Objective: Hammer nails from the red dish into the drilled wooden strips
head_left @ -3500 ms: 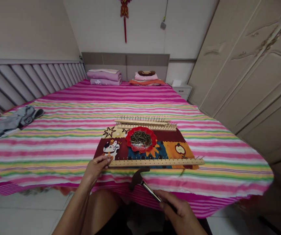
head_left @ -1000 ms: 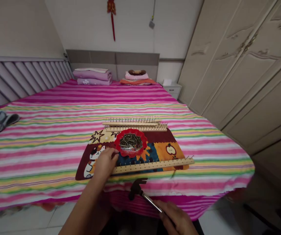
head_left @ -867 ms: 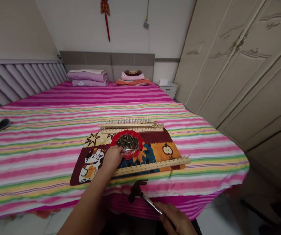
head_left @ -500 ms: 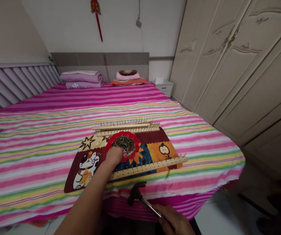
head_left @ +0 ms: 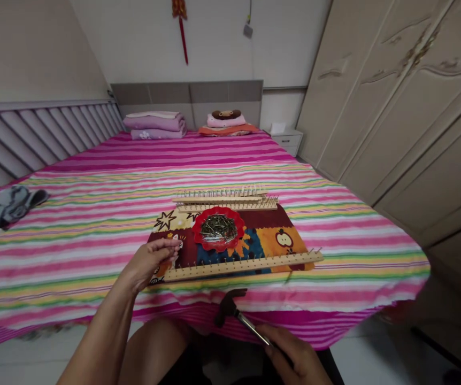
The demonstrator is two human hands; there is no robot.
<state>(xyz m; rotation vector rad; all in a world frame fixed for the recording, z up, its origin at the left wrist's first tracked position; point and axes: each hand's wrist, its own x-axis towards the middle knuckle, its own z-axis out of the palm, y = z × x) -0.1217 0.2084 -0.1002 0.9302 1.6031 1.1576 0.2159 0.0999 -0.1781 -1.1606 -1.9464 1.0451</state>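
My right hand (head_left: 289, 350) is wrapped round the handle of a claw hammer (head_left: 227, 307), its head held in front of the bed's edge. My left hand (head_left: 156, 259) is pinched closed just left of a red scalloped bowl (head_left: 197, 239) full of nails (head_left: 219, 228). Whatever sits between those fingertips is too small to make out. Below the bowl lies a long wooden strip (head_left: 250, 265) with nails standing up along it, its left end near my left hand. More nail-studded strips (head_left: 226, 206) lie together behind the bowl. A patterned mat (head_left: 262, 219) is under the bowl.
The bed (head_left: 86, 214) has a striped cover. Folded bedding (head_left: 156, 125) and a second pile (head_left: 226, 125) sit by the headboard (head_left: 158, 96). Grey clothing (head_left: 9, 208) lies at the left. A wardrobe (head_left: 394, 107) stands on the right, beside a small nightstand (head_left: 289, 141).
My left hand has come out of the nail bowl and moved left, its fingertips pinched. My right hand keeps hold of the hammer. The view has shifted left.
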